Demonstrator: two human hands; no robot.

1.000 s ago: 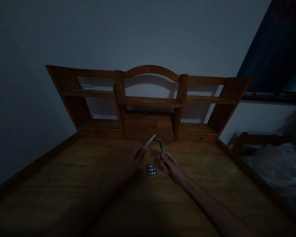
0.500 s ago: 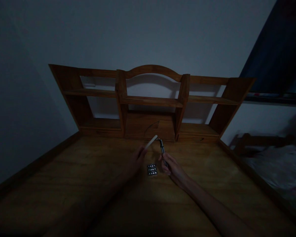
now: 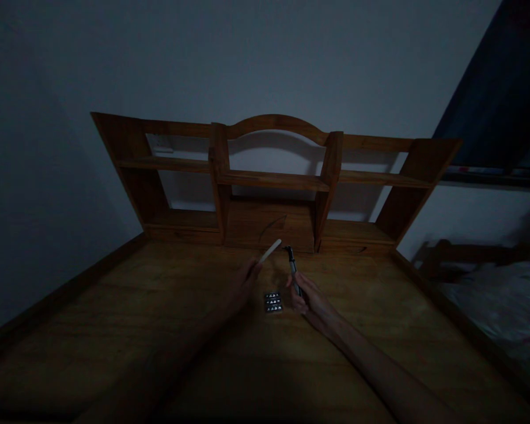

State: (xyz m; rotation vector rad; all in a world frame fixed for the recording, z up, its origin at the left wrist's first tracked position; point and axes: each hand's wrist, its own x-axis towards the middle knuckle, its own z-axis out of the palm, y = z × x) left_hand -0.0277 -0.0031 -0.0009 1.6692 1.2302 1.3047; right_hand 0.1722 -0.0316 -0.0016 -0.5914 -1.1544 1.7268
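Dim wooden table [image 3: 115,330] spreads wide, bare wood on both sides, edged by a raised rim and backed by a shelf unit [image 3: 271,182] with open compartments. Near its middle, left hand [image 3: 246,282] pinches a pale stick [image 3: 270,251] angled upward; right hand [image 3: 310,301] is closed around a dark tool [image 3: 292,268]. Between them lies a small tray [image 3: 273,302] holding rows of tiny pieces.

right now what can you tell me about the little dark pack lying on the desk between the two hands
The small pack is a flat, dark rectangle lying face up on the wooden desk. Three rows of tiny pale, shiny pieces run across it; the dim light hides what they are. It sits between the left hand and the right hand, close to both, and neither hand appears to touch it. Nothing lies on top of it.
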